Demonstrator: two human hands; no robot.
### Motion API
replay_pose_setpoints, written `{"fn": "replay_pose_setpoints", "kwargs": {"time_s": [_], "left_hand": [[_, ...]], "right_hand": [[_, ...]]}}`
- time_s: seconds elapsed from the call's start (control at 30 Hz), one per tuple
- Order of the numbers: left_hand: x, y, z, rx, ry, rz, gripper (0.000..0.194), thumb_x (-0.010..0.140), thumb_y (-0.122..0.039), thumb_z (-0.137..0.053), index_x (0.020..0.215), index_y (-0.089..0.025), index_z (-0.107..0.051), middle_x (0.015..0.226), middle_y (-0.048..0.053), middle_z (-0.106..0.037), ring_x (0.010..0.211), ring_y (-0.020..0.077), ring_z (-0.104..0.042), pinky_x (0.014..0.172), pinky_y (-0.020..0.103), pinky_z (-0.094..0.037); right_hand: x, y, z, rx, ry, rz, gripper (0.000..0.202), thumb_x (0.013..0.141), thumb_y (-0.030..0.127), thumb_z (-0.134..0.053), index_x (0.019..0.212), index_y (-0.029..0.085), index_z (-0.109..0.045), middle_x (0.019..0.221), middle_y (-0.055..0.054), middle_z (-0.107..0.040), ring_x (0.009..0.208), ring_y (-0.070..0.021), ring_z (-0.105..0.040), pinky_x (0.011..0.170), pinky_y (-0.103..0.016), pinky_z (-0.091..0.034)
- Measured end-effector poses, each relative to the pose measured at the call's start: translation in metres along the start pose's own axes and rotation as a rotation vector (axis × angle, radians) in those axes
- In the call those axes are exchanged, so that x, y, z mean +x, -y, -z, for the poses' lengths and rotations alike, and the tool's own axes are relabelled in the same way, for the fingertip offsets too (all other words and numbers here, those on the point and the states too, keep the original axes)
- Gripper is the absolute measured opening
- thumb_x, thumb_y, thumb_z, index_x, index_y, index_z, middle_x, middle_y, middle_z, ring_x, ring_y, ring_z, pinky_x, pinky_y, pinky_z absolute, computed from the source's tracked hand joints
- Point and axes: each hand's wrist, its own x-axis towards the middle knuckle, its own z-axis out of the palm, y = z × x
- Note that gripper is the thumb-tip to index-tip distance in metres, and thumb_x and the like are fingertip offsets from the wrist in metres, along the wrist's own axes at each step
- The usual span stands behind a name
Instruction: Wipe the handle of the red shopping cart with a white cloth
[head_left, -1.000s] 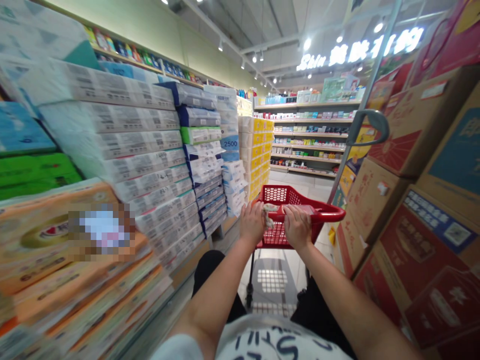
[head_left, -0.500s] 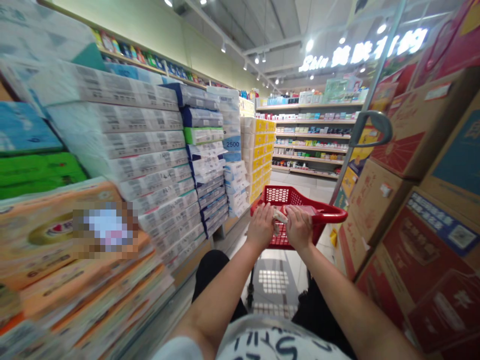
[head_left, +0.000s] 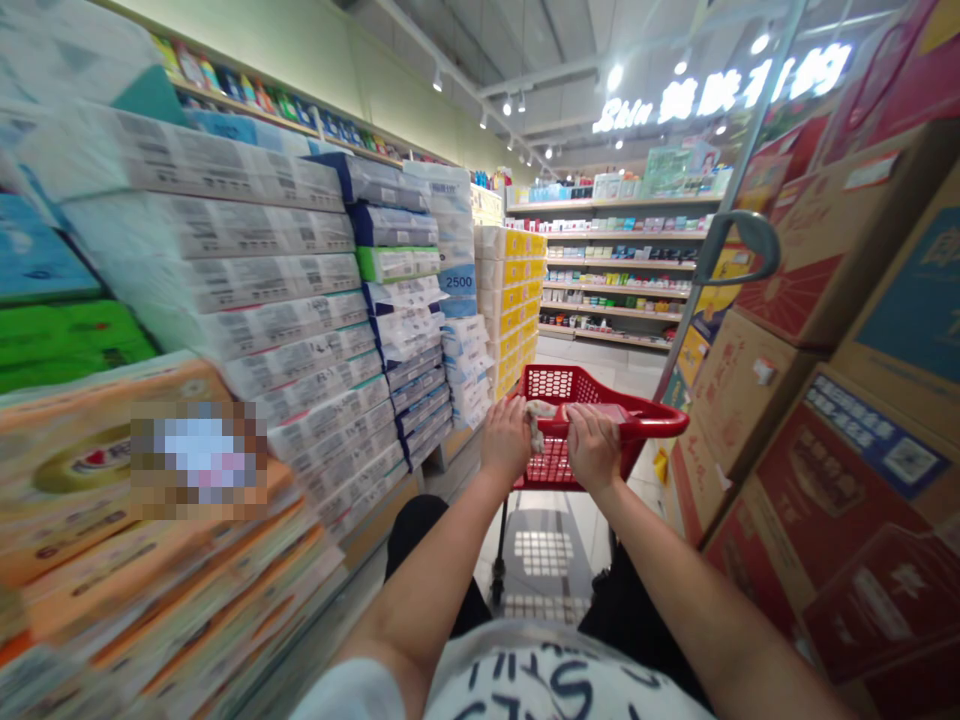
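A red plastic shopping cart (head_left: pixel 660 422) is right in front of me, its basket wall pierced with holes. My left hand (head_left: pixel 507 440) is closed round the left part of the cart's handle bar. A small crumpled pale patterned cloth or tissue (head_left: pixel 537 424) pokes out beside its fingers and hangs over the bar. Farther right on the same bar, my right hand (head_left: pixel 595 445) is closed too, its fingers curled over the top. Just beyond it shows a pinkish-red flat surface (head_left: pixel 616 411), partly hidden by the fingers; I cannot tell what it is.
Stacked tissue packs (head_left: pixel 300 270) line the left side, with orange packs (head_left: pixel 82 480) nearest. Cardboard cartons (head_left: pixel 817 270) rise on the right, beside a pole with a grey loop handle (head_left: pixel 739 250). Yellow-and-white packs (head_left: pixel 514 300) and stocked shelves (head_left: pixel 622 265) stand ahead; tiled floor runs between.
My left hand has shifted left along the handle with the cloth, widening the gap between my hands. The stacks on the left have slid slightly leftward in view. My right hand keeps its grip.
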Motion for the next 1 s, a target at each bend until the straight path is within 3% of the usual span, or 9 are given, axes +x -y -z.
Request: {"fn": "replay_pose_setpoints", "kwargs": {"time_s": [0.2, 0.4, 0.57, 0.77, 1.0], "left_hand": [[-0.0021, -0.0034, 0.0011, 0.014, 0.024, -0.115, 0.044, 0.09, -0.018, -0.042, 0.132, -0.011, -0.048, 0.138, 0.012, -0.051, 0.133, 0.0261, -0.04, 0.112, 0.046, -0.031], [0.0021, -0.0016, 0.0037, 0.011, 0.019, 0.036, 0.039, 0.091, -0.018, -0.041, 0.128, -0.013, -0.053, 0.131, 0.01, -0.058, 0.129, 0.026, -0.044, 0.11, 0.047, -0.033], [-0.004, -0.0008, 0.0024, 0.003, 0.029, -0.105, 0.044, 0.089, -0.018, -0.045, 0.133, -0.014, -0.048, 0.138, 0.01, -0.051, 0.133, 0.0245, -0.039, 0.113, 0.045, -0.029], [-0.0013, 0.0025, 0.0, -0.017, -0.006, 0.024, 0.04, 0.09, -0.018, -0.042, 0.129, -0.015, -0.051, 0.131, 0.01, -0.057, 0.129, 0.0253, -0.044, 0.11, 0.048, -0.032], [0.0006, 0.0044, 0.0031, -0.041, 0.006, -0.071, 0.036, 0.091, -0.02, -0.043, 0.126, -0.018, -0.053, 0.128, 0.008, -0.059, 0.128, 0.0248, -0.045, 0.112, 0.047, -0.029]], "right_hand": [[-0.0019, -0.0018, -0.0031, -0.008, -0.029, 0.0, 0.032, 0.091, 0.017, -0.046, 0.12, 0.017, -0.06, 0.121, -0.008, -0.064, 0.117, -0.0214, -0.051, 0.102, -0.037, -0.031], [-0.001, -0.0034, -0.0048, 0.004, -0.085, 0.039, 0.03, 0.091, 0.016, -0.047, 0.117, 0.016, -0.061, 0.117, -0.008, -0.066, 0.114, -0.021, -0.054, 0.101, -0.037, -0.033], [-0.0014, -0.0025, -0.0059, 0.007, -0.08, 0.029, 0.03, 0.09, 0.016, -0.048, 0.118, 0.017, -0.061, 0.118, -0.008, -0.065, 0.115, -0.0224, -0.054, 0.099, -0.038, -0.034], [-0.0018, -0.0029, -0.0073, 0.01, -0.075, 0.033, 0.03, 0.091, 0.017, -0.048, 0.118, 0.016, -0.061, 0.119, -0.009, -0.065, 0.115, -0.0223, -0.054, 0.1, -0.039, -0.034], [-0.0018, -0.0063, -0.0038, -0.003, -0.051, 0.022, 0.031, 0.091, 0.017, -0.047, 0.118, 0.017, -0.061, 0.12, -0.008, -0.065, 0.115, -0.0221, -0.053, 0.1, -0.039, -0.034]]}}
